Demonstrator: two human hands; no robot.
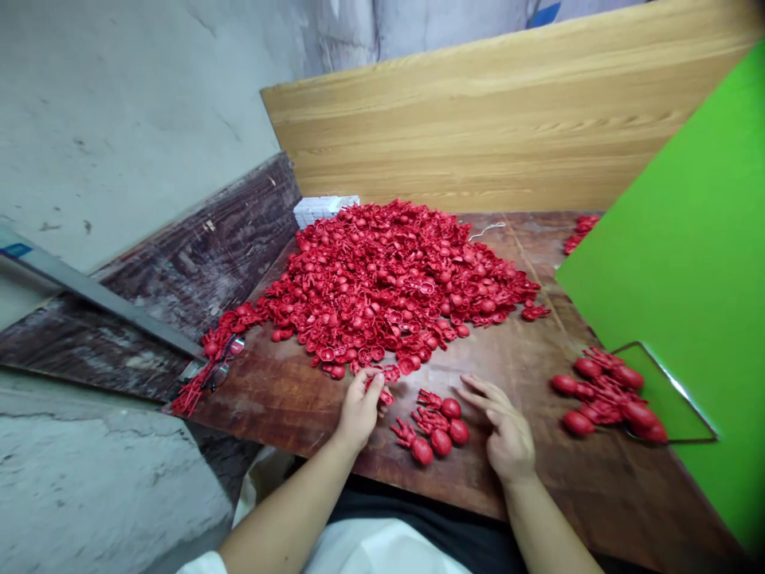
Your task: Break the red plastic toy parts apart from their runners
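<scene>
A large heap of small red plastic figure parts [388, 271], some of them hollow halves, covers the middle of the table. At its near edge my left hand [362, 406] is closed on a red plastic piece [386, 392], pinched between thumb and fingers. My right hand [505, 434] is held over the table with its fingers stretched out and nothing in it. Between my hands lies a small group of round-headed red figures [441, 442], heads toward me and to the right. My right hand is just right of this group, apart from it.
Several red figures [610, 395] lie at the right beside a green panel [675, 279] with a metal wire stand. Glasses [220, 373] and loose red pieces rest at the left edge. A white box [323, 209] stands behind the heap, before a wooden board [478, 127].
</scene>
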